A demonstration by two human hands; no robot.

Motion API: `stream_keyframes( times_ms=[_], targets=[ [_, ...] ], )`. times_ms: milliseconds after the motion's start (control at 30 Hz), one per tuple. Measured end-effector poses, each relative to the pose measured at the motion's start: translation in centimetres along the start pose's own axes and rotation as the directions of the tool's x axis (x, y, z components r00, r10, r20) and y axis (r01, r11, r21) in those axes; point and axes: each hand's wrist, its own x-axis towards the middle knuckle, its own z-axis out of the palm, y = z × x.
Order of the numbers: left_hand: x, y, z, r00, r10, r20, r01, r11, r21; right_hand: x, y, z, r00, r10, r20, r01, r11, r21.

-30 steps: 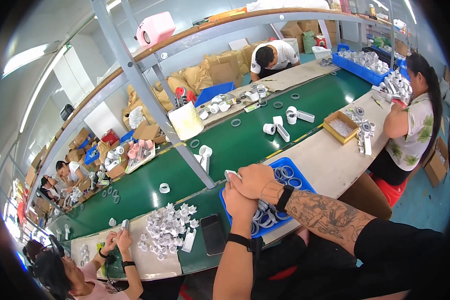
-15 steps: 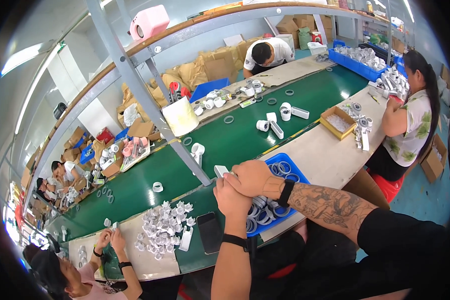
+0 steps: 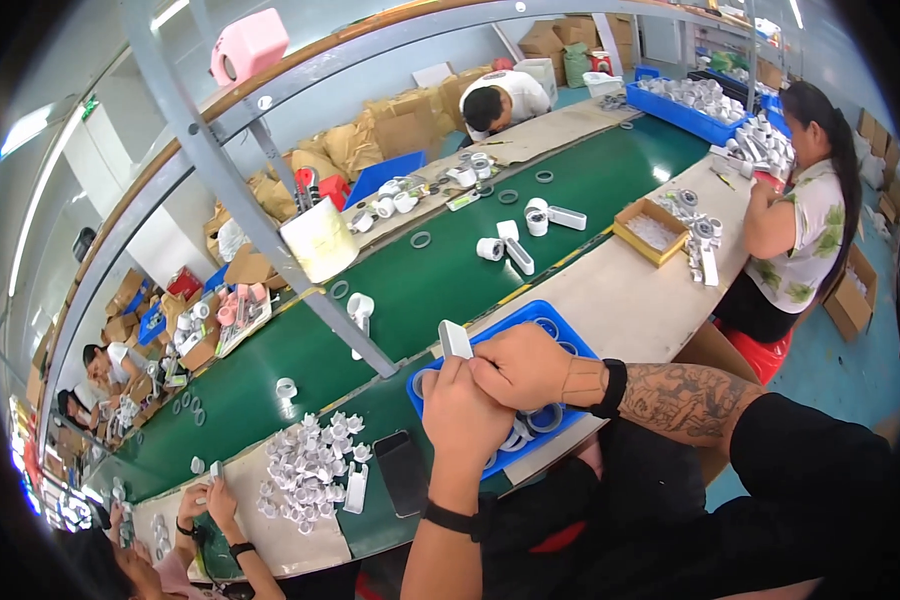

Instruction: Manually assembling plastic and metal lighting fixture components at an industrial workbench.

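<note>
My left hand (image 3: 465,415) and my right hand (image 3: 532,366) are closed together around a white plastic handle piece (image 3: 456,338). Its flat, rounded end sticks up beyond my fingers, while the lower part is hidden in my grip. Directly under both hands is a blue tray (image 3: 515,318) holding several grey rings (image 3: 545,418). To the left of it lies a black phone (image 3: 400,472). Farther left, a pile of small white plastic parts (image 3: 310,465) rests on brown paper, with another white handle piece (image 3: 356,487) at its edge.
A green conveyor belt (image 3: 430,275) runs past, carrying white assemblies (image 3: 515,248) and loose rings. A grey metal post (image 3: 240,200) rises near the belt's edge. A co-worker's hands (image 3: 210,500) work at lower left; another person (image 3: 810,180) sits right beside a yellow box (image 3: 650,232).
The view has shifted, so the surroundings sit farther left. My hands now lie over the middle of the blue tray, and more of the white handle piece shows above my fingers.
</note>
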Motion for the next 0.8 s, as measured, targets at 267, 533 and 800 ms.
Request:
stream_keyframes(
  times_ms=[267, 533, 800],
  targets=[
    [0.6, 0.0, -1.5, 0.996, 0.082, 0.044, -0.081, 0.997, -0.008, -0.5, -0.6, -1.1, 0.999, 0.040, -0.003, -0.040, 0.998, 0.051],
    [-6.1, -4.9, -5.8, 0.988, -0.130, 0.083, 0.146, 0.960, -0.239, 1.6, 10.5, -7.0, 0.961, 0.277, 0.011, -0.277, 0.961, 0.002],
    [-10.9, -2.4, -8.4, 0.812, -0.433, 0.392, 0.554, 0.359, -0.751, -10.4, 24.0, -5.5, 0.753, 0.658, -0.026, -0.544, 0.600, -0.587]
  ],
)
